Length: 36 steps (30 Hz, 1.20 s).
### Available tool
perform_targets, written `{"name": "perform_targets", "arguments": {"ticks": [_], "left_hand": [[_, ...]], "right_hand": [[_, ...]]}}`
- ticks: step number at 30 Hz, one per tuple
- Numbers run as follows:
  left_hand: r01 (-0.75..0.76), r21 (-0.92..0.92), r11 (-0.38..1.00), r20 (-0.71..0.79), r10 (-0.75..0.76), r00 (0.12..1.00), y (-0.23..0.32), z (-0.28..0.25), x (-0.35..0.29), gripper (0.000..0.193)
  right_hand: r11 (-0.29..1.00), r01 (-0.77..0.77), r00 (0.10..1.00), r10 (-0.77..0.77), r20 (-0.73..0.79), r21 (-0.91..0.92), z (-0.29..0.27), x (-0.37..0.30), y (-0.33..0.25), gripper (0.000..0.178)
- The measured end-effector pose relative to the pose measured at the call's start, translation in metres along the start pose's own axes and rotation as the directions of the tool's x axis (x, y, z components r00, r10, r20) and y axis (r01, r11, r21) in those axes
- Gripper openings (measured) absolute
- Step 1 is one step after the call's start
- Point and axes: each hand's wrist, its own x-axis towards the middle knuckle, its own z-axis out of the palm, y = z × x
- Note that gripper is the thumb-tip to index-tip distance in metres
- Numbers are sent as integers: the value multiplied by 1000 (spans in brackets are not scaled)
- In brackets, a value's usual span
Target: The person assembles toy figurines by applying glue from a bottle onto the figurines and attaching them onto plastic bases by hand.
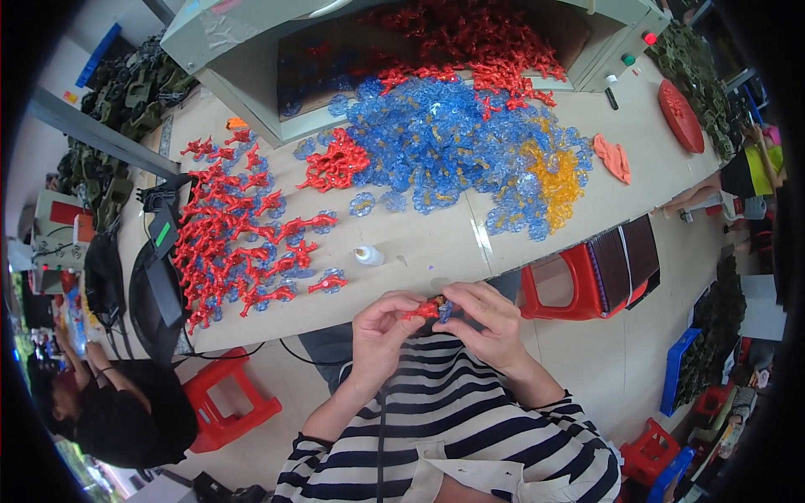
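Red piece (422,312) and blue disc (444,311) sit pinched together between both hands, left hand (379,332) and right hand (486,320), each grip closed on them, just below the tabletop (436,247) edge.

glossy red plastic piece (422,312), matt tabletop (436,243)
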Motion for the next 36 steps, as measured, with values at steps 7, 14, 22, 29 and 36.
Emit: {"name": "perform_targets", "arguments": {"ticks": [7,14,22,29,36], "left_hand": [[-93,138,986,7,93,996,0,-1,1,19],[-95,140,986,19,93,996,-2,-5,1,18],[-47,119,992,16,46,999,-4,5,-1,18],[-28,185,982,44,20,999,-4,6,1,17],[-85,164,983,151,60,987,-1,0,4,22]], "right_hand": [[1000,18,1000,-18,16,-3,2,-1,0,49],[1000,-16,1000,16,5,26,5,-1,-6,46],[970,-65,998,63,16,232,-1,-13,1,43],[964,-52,998,62,-28,259,2,-16,1,36],[925,-181,973,217,-73,335,-1,-14,-4,30]]}}
